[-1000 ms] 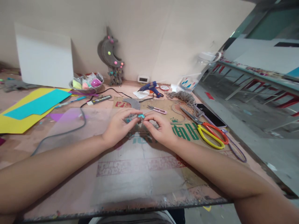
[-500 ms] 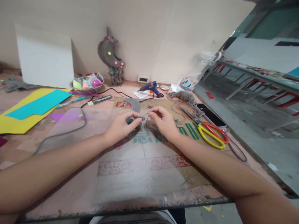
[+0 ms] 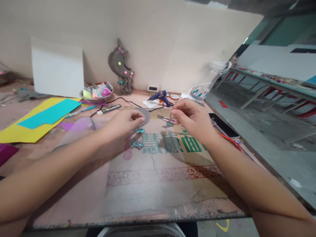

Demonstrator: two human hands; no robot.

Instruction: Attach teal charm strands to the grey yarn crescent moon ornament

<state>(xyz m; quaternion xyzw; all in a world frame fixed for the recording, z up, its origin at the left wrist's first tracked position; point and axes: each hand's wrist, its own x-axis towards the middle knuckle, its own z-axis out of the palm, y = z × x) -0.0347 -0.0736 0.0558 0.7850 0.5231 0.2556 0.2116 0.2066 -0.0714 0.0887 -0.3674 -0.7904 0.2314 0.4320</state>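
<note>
My left hand (image 3: 124, 123) is closed in a pinch at the table's middle. Small grey and turquoise charms (image 3: 137, 144) dangle below its fingertips on thin strands. To the right, my right hand (image 3: 194, 117) pinches a grey yarn strand (image 3: 171, 117), with one small grey and turquoise charm (image 3: 169, 124) near its lower end. Thread snips (image 3: 166, 119) lie just left of the right fingers. Behind my left fingertips rests a flat grey crescent (image 3: 145, 116). Large scissors (image 3: 230, 141) are mostly covered by my right forearm.
A decorated grey moon (image 3: 116, 64) leans on the wall. Nearby are a bowl of coloured clay (image 3: 86, 98), a blue glue gun (image 3: 159, 96) and its cord. A phone (image 3: 223, 125) lies at the right edge. Yellow card (image 3: 10, 133) and a translucent sheet (image 3: 81, 197) cover the table's left.
My hands have moved apart, the right one going right and up, the left one leftward. The charms now hang in view below both. My right hand now hides the yarn bundle.
</note>
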